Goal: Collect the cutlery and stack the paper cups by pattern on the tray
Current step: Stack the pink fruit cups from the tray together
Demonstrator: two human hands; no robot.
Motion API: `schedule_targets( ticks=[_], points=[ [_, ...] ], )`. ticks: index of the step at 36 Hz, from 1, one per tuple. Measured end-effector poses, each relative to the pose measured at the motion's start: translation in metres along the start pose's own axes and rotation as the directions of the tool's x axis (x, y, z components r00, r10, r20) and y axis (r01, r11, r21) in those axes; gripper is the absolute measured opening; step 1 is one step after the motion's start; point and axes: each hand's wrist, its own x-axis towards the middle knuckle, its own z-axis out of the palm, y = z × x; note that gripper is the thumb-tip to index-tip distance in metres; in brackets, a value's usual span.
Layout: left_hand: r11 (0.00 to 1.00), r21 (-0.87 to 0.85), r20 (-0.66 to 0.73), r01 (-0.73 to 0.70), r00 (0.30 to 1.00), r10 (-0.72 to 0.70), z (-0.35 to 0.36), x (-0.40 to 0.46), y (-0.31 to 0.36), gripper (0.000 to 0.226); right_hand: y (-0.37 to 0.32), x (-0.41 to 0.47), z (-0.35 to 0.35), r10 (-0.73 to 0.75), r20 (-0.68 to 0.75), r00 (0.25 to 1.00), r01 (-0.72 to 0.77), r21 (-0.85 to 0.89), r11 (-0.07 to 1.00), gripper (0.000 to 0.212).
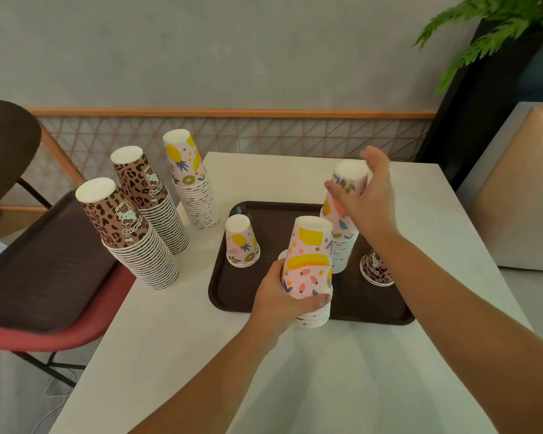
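White tabletop (pixel 295 371) fills my view, brown tray (pixel 264 296) at its middle. My left hand (pixel 279 300) wraps a short fruit-print stack (pixel 309 267) above the tray's near edge. My right hand (pixel 365 198) curls round the taller fruit-print stack (pixel 342 242) standing on the tray (thumb across its top cup). A single fruit cup (pixel 242 241) sits upside down nearby, a leopard cup (pixel 375 270) behind my right forearm. Three tall stacks stand off-tray, left.

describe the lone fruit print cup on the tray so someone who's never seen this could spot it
Start at the dark brown plastic tray on the white table. In the tray's far left part stands a single upside-down paper cup with a pink fruit print. Unlike the other fruit-print cups on the tray, it is one cup rather than a stack, and no hand touches it.
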Motion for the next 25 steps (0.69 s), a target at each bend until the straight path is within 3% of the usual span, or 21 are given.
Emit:
schedule_targets(
  ticks=[3, 5, 10, 13, 21, 25],
  points=[
    [1.000, -0.003, -0.007, 0.001, 1.000, -0.001, 0.000, 0.000, 0.002, 0.066, -0.011, -0.015, -0.004, -0.083, -0.073, 0.994, 0.082, -0.017, 0.996, 0.077],
    [1.000, 0.004, -0.015, 0.001, 1.000, -0.001, 0.001, 0.000, 0.003, 0.067, -0.016, -0.029, -0.007, -0.168, -0.043, 0.985, 0.171, 0.059, 0.984, 0.073],
    [0.999, -0.022, -0.019, -0.026, 1.000, 0.025, 0.002, -0.003, 0.006, 0.065, -0.022, -0.062, -0.005, -0.136, 0.294, 0.946, 0.090, 0.163, 0.983, 0.078],
    [0.997, -0.047, -0.011, -0.057, 0.998, 0.056, 0.003, -0.006, 0.008, 0.062, -0.019, -0.076, -0.001, -0.058, 0.403, 0.913, 0.000, 0.141, 0.990, 0.080],
    [0.994, 0.015, 0.065, -0.109, 0.992, 0.108, 0.004, -0.009, 0.003, 0.089, -0.015, -0.084, 0.006, 0.004, 0.344, 0.939, -0.073, 0.188, 0.980, 0.060],
    [0.994, 0.023, 0.052, -0.102, 0.994, 0.101, 0.004, -0.011, 0.006, 0.081, -0.016, -0.080, 0.004, 0.006, 0.306, 0.952, -0.074, 0.212, 0.974, 0.054]
  ],
)
